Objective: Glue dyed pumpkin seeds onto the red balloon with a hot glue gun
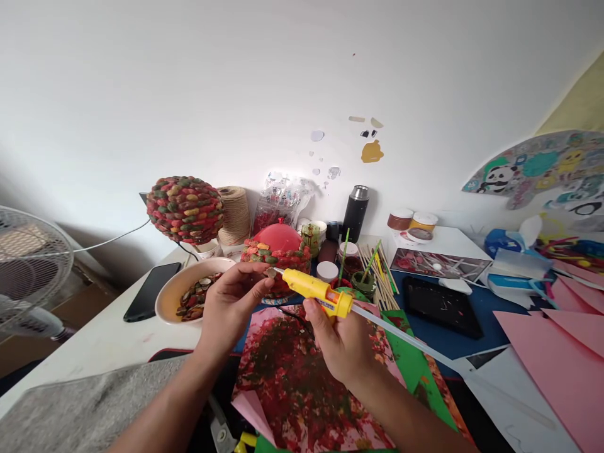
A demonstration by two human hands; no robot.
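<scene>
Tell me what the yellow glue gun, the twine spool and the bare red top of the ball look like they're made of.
Glue gun: probably hard plastic, satin, judging by its moulded-looking yellow body. Twine spool: likely jute or similar fibre, matte, with coarse tan windings. Bare red top: perhaps balloon rubber, smooth and shiny, with a knot-like tip.

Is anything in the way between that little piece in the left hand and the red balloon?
Nothing visible stands between the little piece in the left hand and the red balloon behind it. The yellow glue gun in the right hand points at the piece from the right; whether they touch is unclear.
</scene>
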